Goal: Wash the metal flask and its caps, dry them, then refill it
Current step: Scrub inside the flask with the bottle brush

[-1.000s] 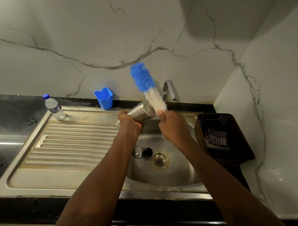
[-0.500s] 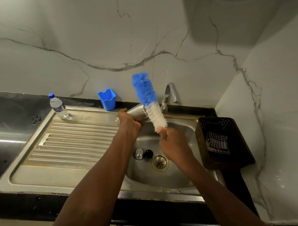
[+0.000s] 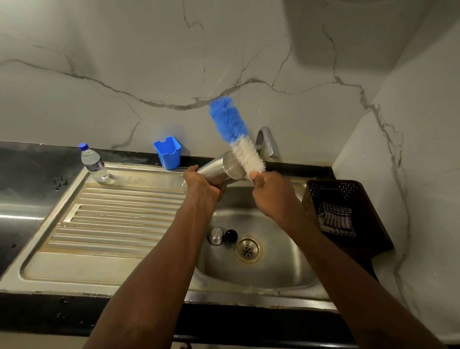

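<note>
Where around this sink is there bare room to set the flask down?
The ribbed drainboard is bare between the water bottle and the basin. By the drain two caps crowd it; the basket holds a cloth.

The flask [image 3: 218,171] is showing brushed, softly gleaming metal. The brush [image 3: 235,137] is carrying fluffy bristles, blue above and white below. The sink [image 3: 277,271] and its ribbed drainboard [image 3: 116,217] are looking like dulled, stained steel. One cap [image 3: 215,235] is shining as metal, the other cap [image 3: 231,235] is glinting glossy black, perhaps plastic. The worktop [image 3: 20,175] is reflecting light, dark and polished. The wall [image 3: 149,65] is appearing as smooth veined marble.
</note>
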{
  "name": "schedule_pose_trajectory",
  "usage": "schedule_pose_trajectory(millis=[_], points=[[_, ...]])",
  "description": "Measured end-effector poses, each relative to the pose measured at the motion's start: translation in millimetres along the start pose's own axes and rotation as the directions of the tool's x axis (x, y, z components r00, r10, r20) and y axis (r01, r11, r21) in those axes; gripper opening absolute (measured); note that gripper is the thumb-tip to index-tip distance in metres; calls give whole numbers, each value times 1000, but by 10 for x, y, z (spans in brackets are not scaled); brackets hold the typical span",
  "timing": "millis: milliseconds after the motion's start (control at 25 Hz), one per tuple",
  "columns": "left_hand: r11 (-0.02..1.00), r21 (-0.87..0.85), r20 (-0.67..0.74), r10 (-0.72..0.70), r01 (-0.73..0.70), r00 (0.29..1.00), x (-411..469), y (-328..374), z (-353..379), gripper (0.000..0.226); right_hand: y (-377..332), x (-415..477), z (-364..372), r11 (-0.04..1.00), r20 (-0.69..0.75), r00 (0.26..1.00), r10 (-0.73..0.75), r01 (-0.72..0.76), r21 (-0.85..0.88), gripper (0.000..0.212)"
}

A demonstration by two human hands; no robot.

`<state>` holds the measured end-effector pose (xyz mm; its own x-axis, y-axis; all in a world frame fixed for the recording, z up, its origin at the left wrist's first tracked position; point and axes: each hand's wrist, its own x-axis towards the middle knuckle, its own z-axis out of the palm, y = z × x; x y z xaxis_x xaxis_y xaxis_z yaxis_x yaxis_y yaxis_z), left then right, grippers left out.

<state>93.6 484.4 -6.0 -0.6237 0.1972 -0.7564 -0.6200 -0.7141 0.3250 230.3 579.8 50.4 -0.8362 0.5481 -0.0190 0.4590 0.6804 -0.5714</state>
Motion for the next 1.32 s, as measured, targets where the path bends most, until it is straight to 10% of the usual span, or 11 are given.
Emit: schedule_pose_trajectory(millis=[760, 960, 1320], points=[[986, 24, 5, 165, -165, 986, 100, 364, -366, 53, 241, 107, -219, 964, 20, 997, -78, 80, -253, 48], [780, 336, 149, 509, -528, 848, 99, 456, -761, 71, -350, 588, -627, 795, 13, 959, -284, 243, -556, 25], [654, 378, 377, 538, -655, 754, 236, 795, -855, 50, -1372, 1494, -10, 528, 41, 832, -553, 388, -756, 12]])
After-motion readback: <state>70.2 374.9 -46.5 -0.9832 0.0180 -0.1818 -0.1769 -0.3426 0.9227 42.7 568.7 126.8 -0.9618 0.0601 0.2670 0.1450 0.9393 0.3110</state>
